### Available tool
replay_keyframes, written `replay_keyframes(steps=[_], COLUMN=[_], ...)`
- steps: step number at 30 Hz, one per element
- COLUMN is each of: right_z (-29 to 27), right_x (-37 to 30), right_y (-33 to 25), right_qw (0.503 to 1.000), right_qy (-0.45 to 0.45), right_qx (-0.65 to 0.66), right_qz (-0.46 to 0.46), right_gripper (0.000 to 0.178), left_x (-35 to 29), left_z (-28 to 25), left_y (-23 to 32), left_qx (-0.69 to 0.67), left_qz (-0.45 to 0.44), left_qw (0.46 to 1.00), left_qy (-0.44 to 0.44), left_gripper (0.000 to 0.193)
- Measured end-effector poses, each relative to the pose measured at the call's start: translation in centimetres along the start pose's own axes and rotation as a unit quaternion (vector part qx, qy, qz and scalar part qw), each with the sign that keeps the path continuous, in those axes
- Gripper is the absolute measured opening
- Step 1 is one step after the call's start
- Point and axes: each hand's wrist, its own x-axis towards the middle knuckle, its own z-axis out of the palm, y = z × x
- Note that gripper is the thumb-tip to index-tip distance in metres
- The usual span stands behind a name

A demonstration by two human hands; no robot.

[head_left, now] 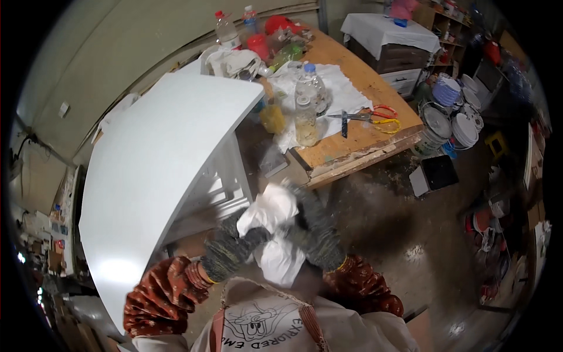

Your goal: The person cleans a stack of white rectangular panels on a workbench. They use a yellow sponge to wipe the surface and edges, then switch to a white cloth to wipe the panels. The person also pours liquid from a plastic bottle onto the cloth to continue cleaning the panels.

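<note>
Head view: left hand (233, 243) and right hand (316, 236) hold the crumpled white cloth (273, 206), which could slip because the gloves (226, 254) look thick

My gloves (227, 253) are mottled grey-green, my sleeves (164, 290) rust-red with pale flecks, this cloth (280, 261) white, the desk (343, 56) orange-brown.

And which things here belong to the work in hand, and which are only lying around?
In use:
- white cloth, held in left hand and right hand
- possibly the white panel alongside

Apparently lying about:
- scissors
- lidded jar
- buckets
</note>
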Motion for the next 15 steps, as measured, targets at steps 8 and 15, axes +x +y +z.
replay_keyframes(steps=[8, 15], right_z=[-0.5, 1.2], right_x=[-3.6, -3.3], right_y=[3.1, 5.5], right_qw=[0.953, 0.828], right_qy=[-0.2, -0.223], right_qx=[0.109, 0.292], right_qz=[0.197, 0.423], right_gripper=[0.099, 0.116], left_x=[-2.9, -7.4], left_z=[3.6, 6.0], left_y=[-2.0, -4.1], left_qx=[0.136, -0.175], left_qz=[0.018, -0.132], left_qw=[0.981, 0.951], left_qy=[0.137, 0.218], left_gripper=[0.052, 0.026])
